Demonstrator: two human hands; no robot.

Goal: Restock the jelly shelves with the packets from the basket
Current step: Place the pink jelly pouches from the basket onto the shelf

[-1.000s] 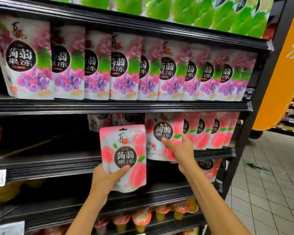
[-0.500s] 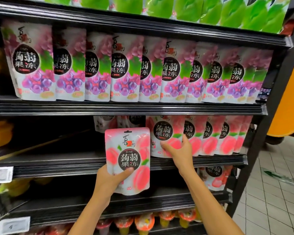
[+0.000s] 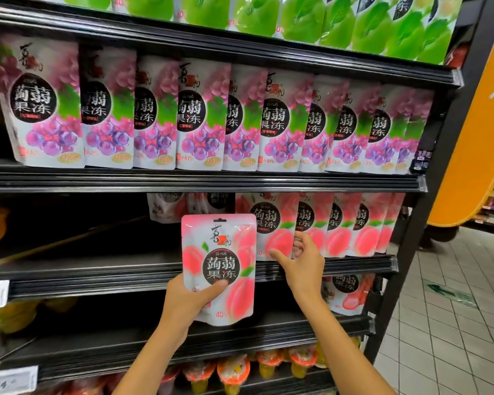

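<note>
Shelf [image 3: 211, 270]: perhaps five peach packets [image 3: 271, 226]; left hand [image 3: 188, 302] grips one.

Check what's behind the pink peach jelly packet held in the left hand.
Behind the pink peach jelly packet in the left hand: the black shelf edge and the leftmost shelved peach packet, which the right hand touches. Whatever sits directly behind it is covered.

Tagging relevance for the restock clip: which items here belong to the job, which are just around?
In play:
- peach packet held in left hand
- right hand at the shelved peach packets
- peach shelf

Bystanders:
- grape packets
- green packets
- jelly cups
- orange sign
</note>
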